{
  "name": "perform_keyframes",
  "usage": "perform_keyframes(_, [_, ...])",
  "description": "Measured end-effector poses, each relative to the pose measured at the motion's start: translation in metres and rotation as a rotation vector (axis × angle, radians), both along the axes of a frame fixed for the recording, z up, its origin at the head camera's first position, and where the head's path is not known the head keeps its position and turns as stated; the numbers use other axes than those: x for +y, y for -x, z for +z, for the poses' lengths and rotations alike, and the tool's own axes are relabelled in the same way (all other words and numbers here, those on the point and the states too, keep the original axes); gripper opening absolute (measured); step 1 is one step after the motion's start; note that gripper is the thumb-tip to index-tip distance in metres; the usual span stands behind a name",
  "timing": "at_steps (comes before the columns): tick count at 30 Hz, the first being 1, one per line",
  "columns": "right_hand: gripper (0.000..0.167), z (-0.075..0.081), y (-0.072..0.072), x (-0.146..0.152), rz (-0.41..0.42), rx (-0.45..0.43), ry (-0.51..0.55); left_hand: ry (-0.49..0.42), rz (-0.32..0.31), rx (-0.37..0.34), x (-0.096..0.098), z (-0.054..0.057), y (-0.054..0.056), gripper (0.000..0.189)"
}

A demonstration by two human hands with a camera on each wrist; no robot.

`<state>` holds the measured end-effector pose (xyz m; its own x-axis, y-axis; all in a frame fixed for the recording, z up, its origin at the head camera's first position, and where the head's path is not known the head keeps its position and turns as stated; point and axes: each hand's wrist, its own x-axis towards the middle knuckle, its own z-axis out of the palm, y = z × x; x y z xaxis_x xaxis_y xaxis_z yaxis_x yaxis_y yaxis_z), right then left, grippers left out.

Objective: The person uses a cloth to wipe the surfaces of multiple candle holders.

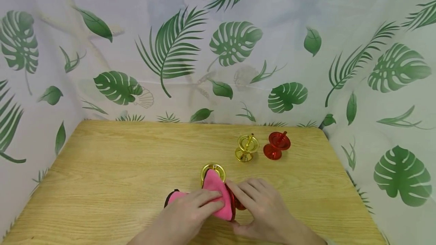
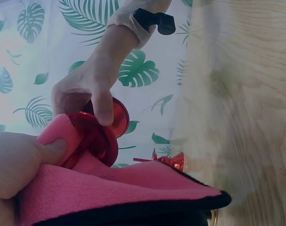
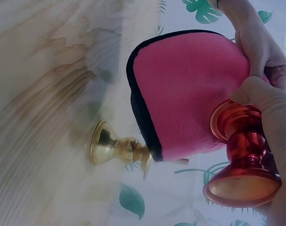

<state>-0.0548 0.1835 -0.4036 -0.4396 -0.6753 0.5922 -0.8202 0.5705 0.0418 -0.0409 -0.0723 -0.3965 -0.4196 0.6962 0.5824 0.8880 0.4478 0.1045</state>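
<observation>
My left hand (image 1: 187,213) grips a pink cloth (image 1: 218,188) with dark edging, its fingers pressing the cloth against a red candle holder (image 3: 246,150). My right hand (image 1: 263,207) holds that candle holder by its stem and base, tipped on its side above the table. Cloth covers part of the holder's dish end in the left wrist view, where the thumb pushes a fold (image 2: 63,136) into it. Just beyond the cloth stands a gold candle holder (image 1: 213,167), partly hidden by the cloth.
Farther back on the wooden table (image 1: 129,161), to the right, a second gold candle holder (image 1: 244,155) and another red one (image 1: 273,151) stand upright side by side. A leaf-printed curtain (image 1: 190,59) closes off the back and sides.
</observation>
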Motion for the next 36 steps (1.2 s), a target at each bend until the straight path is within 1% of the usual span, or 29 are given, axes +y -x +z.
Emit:
perform_keyframes(3, [0.1, 0.001, 0.0, 0.002, 0.005, 0.014, 0.017, -0.027, 0.012, 0.002, -0.005, 0.002, -0.001, 0.042])
perform_keyframes(6, [0.097, 0.001, 0.0, 0.004, 0.005, 0.018, 0.026, -0.05, 0.019, 0.004, -0.009, 0.002, -0.001, 0.045])
perform_keyframes(9, [0.095, 0.001, 0.0, 0.006, 0.007, 0.022, 0.026, -0.046, 0.011, 0.003, -0.013, 0.001, -0.002, 0.045])
perform_keyframes(11, [0.095, 0.001, 0.0, 0.006, 0.007, 0.023, 0.024, -0.055, -0.003, -0.011, -0.013, 0.001, -0.002, 0.042])
perform_keyframes(15, [0.097, 0.002, 0.0, 0.005, 0.017, 0.036, 0.008, -0.082, -0.019, -0.036, -0.008, 0.0, -0.001, 0.035])
perform_keyframes(18, [0.094, 0.0, 0.001, 0.0, 0.041, 0.044, -0.002, -0.092, -0.023, -0.045, -0.002, -0.002, 0.001, 0.029])
perform_keyframes(21, [0.087, -0.002, 0.001, -0.004, 0.06, 0.044, 0.014, -0.107, -0.015, -0.061, 0.003, -0.004, 0.003, 0.027])
perform_keyframes(23, [0.079, -0.003, 0.002, -0.005, 0.072, 0.044, 0.032, -0.139, -0.015, -0.113, 0.005, -0.005, 0.004, 0.027])
perform_keyframes(24, [0.074, -0.004, 0.002, -0.005, 0.076, 0.05, 0.039, -0.162, -0.016, -0.157, 0.005, -0.006, 0.004, 0.027])
perform_keyframes(26, [0.065, -0.005, 0.003, -0.005, 0.093, 0.074, 0.052, -0.216, -0.026, -0.274, 0.006, -0.006, 0.005, 0.024])
perform_keyframes(28, [0.059, -0.007, 0.004, -0.005, 0.102, 0.101, 0.06, -0.273, -0.023, -0.421, 0.006, -0.005, 0.006, 0.019])
perform_keyframes(30, [0.057, -0.008, 0.005, -0.006, 0.111, 0.137, 0.069, -0.312, 0.001, -0.554, 0.005, -0.003, 0.007, 0.015])
perform_keyframes(32, [0.057, -0.009, 0.006, -0.006, 0.113, 0.16, 0.079, -0.332, 0.031, -0.65, 0.005, -0.002, 0.008, 0.015])
perform_keyframes(33, [0.057, -0.009, 0.006, -0.006, 0.115, 0.168, 0.084, -0.336, 0.044, -0.679, 0.005, -0.001, 0.008, 0.016])
perform_keyframes(34, [0.056, -0.009, 0.007, -0.007, 0.121, 0.18, 0.093, -0.335, 0.047, -0.686, 0.005, -0.001, 0.008, 0.016])
perform_keyframes(36, [0.056, -0.009, 0.007, -0.007, 0.122, 0.173, 0.105, -0.325, 0.028, -0.642, 0.005, -0.002, 0.008, 0.016])
